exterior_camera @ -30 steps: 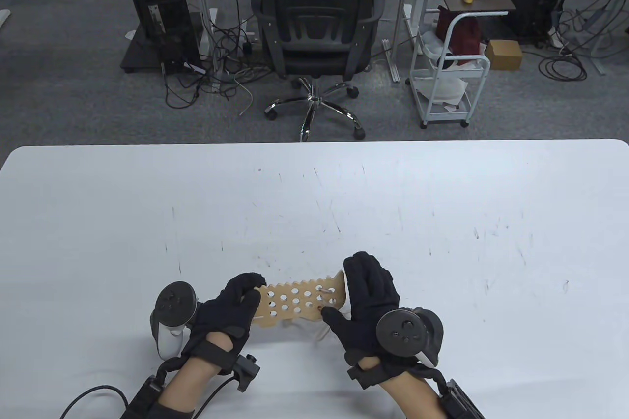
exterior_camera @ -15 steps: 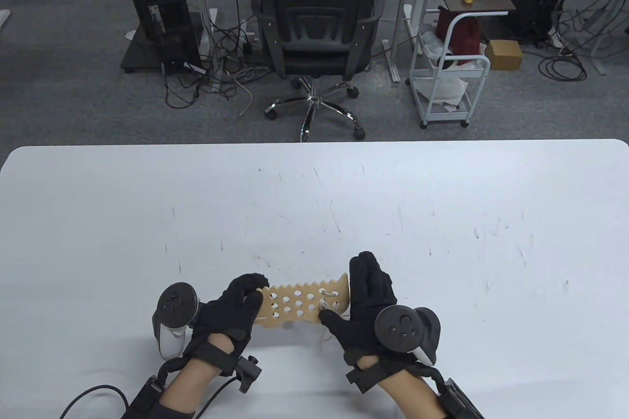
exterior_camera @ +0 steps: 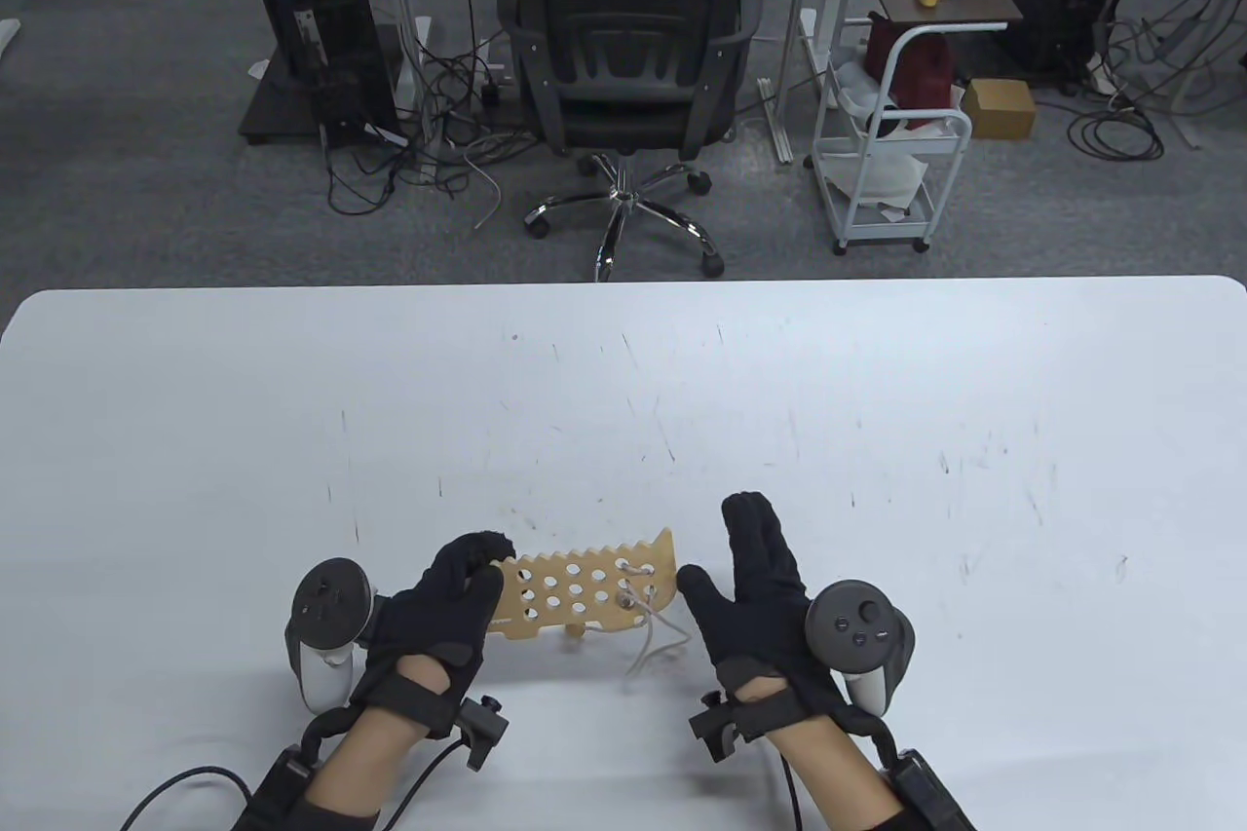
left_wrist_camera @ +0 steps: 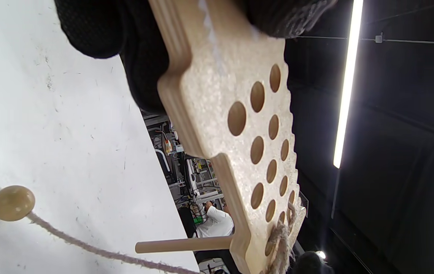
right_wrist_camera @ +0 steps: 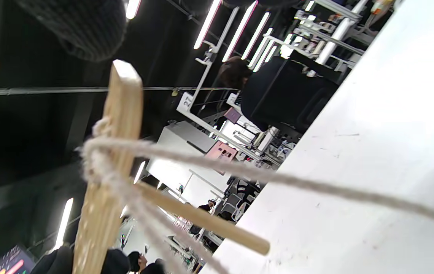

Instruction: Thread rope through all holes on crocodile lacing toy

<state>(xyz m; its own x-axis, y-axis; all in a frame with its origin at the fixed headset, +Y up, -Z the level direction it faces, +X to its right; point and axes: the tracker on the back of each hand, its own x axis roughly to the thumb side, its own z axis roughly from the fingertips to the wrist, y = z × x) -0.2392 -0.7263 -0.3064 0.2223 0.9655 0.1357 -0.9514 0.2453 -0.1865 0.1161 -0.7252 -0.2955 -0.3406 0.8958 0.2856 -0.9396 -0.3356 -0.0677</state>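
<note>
one hand, the left (exterior_camera: 443, 612), grips the toy (exterior_camera: 585, 589) by its end, fingers clamped on it above the table (exterior_camera: 623, 383). right hand (exterior_camera: 755, 597) sits just beside the toy's far end, fingers spread, touching nothing. rope (exterior_camera: 651, 641) hangs from holes near that end.

black office chair (exterior_camera: 623, 42) on grey carpet (exterior_camera: 127, 178) behind white table (exterior_camera: 877, 383)

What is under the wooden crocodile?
Under the crocodile board are the white table, a dangling rope and a wooden peg. Its left end is hidden inside the left hand.
</note>
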